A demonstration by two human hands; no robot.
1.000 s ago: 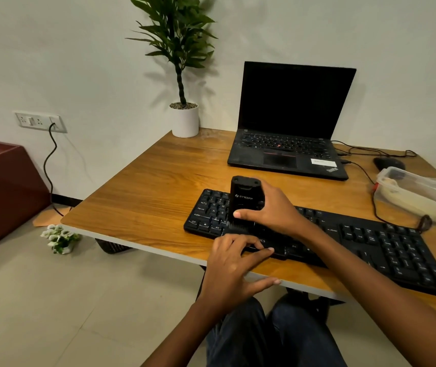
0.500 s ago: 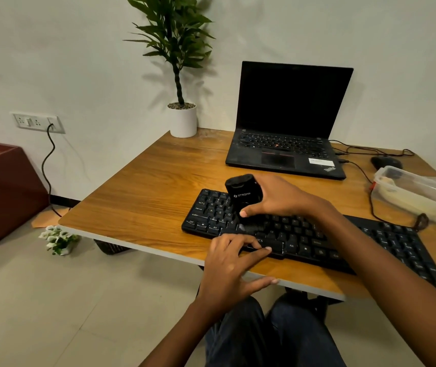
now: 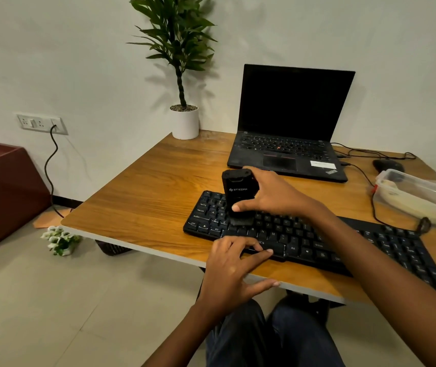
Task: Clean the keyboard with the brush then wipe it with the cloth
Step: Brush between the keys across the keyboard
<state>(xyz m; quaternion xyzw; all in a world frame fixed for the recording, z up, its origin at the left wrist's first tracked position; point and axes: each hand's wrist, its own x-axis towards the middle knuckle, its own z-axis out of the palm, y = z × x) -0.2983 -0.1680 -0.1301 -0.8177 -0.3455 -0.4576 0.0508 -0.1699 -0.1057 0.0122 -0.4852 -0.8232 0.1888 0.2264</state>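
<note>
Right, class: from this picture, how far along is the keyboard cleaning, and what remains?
Done: nothing confirmed finished. In hand: the right hand holds the brush upright on the keyboard near its left end, while the left hand rests on its front edge. Left: brushing remaining keys, then wiping; no cloth is in either hand.

ThinkPad on laptop; keyboard keys Ctrl, Alt (brush logo unclear).

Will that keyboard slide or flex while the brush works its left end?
Probably stiff: the keyboard is a long slab lying flat on the desk. It may slide on the smooth-looking wood; the left hand rests on its front edge, seemingly bracing it. The right hand holds the brush.
</note>
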